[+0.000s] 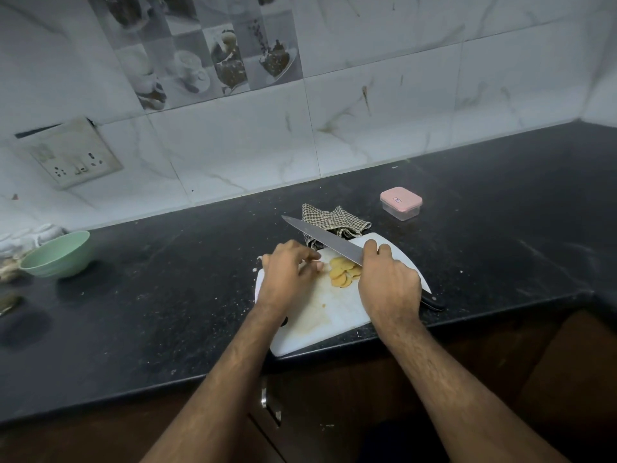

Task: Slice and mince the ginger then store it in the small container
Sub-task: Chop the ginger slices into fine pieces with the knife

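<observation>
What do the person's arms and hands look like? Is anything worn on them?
Both forearms are bare up to the picture's lower edge; no sleeve shows. The left hand and the right hand wear no glove, and no ring, watch or bracelet is visible.

Counter (484,248) open between cutting board (320,315) and small container (401,203); checked cloth (334,220) crowds board's far edge; green bowl (58,253) far left.

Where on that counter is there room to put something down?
Bare counter lies between the green bowl and cutting board, and right of the pink-lidded container. Crowded: the board, with both hands, knife, ginger slices, and checkered cloth behind.
</observation>
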Motion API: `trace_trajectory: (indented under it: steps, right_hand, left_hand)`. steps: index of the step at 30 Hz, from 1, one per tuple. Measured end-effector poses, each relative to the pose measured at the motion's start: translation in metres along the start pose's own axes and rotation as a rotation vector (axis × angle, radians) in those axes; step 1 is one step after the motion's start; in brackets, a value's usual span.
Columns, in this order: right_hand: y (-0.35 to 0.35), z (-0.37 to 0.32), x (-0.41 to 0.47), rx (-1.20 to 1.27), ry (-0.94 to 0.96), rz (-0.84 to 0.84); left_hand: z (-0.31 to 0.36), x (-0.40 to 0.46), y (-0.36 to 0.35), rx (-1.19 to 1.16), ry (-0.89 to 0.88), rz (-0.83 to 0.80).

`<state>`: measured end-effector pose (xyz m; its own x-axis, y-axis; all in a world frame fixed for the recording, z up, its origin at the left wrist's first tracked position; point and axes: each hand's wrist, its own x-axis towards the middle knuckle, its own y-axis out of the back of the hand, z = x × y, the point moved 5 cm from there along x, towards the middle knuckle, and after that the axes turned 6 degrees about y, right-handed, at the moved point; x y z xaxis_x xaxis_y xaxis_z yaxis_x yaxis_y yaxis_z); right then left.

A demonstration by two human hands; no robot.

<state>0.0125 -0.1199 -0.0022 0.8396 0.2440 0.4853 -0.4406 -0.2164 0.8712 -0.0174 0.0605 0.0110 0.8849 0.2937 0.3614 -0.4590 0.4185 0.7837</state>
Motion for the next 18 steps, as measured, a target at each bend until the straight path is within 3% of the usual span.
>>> trace_trajectory:
  steps: [3,7,11,15,18]
  right_hand:
    - [-0.001,-0.001,0.001,-0.002,0.009,-0.007]
    - [-0.001,-0.003,0.000,0.012,0.019,-0.016]
    - [0.000,0.000,0.002,0.004,0.026,-0.006]
    - [-0.003,0.000,0.002,0.007,0.026,-0.014]
    - [-0.001,-0.003,0.002,0.008,0.036,-0.008]
  left_hand:
    - [0.014,-0.007,-0.012,0.117,-0.102,-0.070]
    - [0.021,-0.011,-0.026,0.141,-0.055,-0.153]
    - [0.025,-0.006,-0.020,0.096,-0.015,-0.122]
    - [0.024,-0.007,-0.016,-0.016,0.037,-0.102]
    - [0.017,-0.013,-0.012,-0.240,0.082,-0.074]
